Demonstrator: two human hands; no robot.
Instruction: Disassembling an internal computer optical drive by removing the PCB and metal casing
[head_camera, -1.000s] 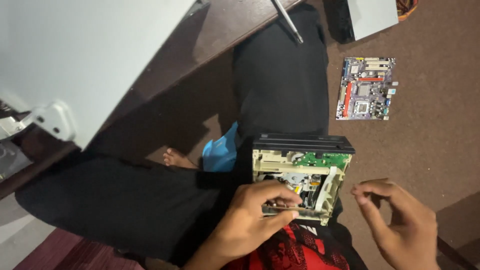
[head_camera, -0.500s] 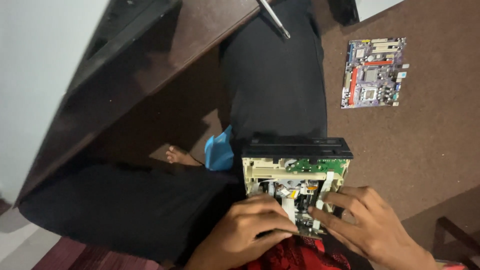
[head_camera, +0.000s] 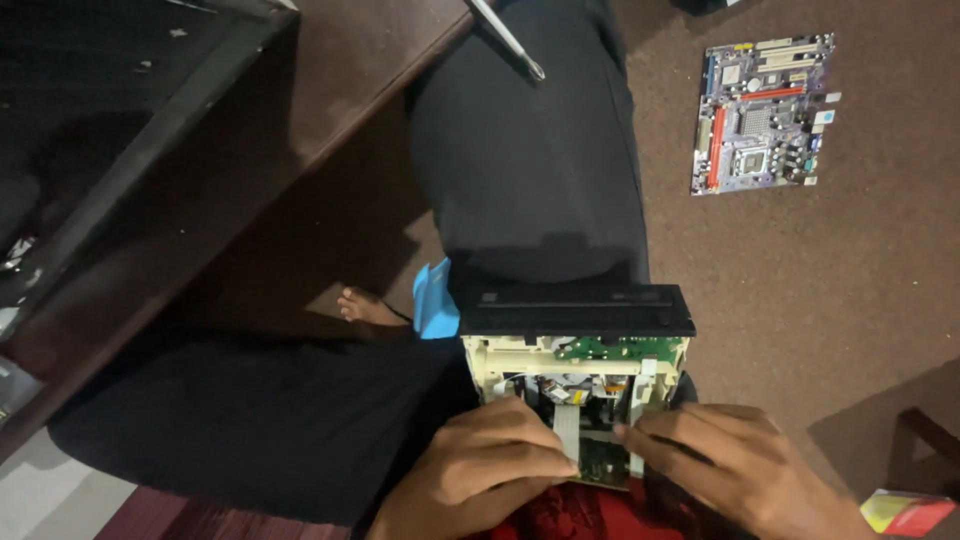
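Both our hands are on 1 opened optical drive (head_camera: 575, 385) resting on our lap: left hand (head_camera: 480, 470) w/ fingers (head_camera: 530, 440) curled shut, tips pressed on the grey flat ribbon cable (head_camera: 566, 428) at the drive's near end; right hand (head_camera: 735, 470) w/ fingers (head_camera: 665, 440) bent and closed down onto the near right edge of the frame, tips just beside the cable. So the drive lies directly under & just beyond the fingertips, its cream plastic frame and 1 small green circuit board (head_camera: 615, 348) showing, black front bezel (head_camera: 575, 310) at the far end away from us. Past that, our 2 legs in black trousers (head_camera: 530, 170), 1 bare foot (head_camera: 365, 305) to the left, 1 blue item (head_camera: 435, 298) touching the drive's far left corner. On the brown carpet (head_camera: 860, 290), well apart up right, 1 purple motherboard (head_camera: 765, 112). 1 metal tool tip (head_camera: 510, 40) lies on the knee. Dark wooden table (head_camera: 200, 150) at left; 1 red-yellow object (head_camera: 905, 512) bottom right.
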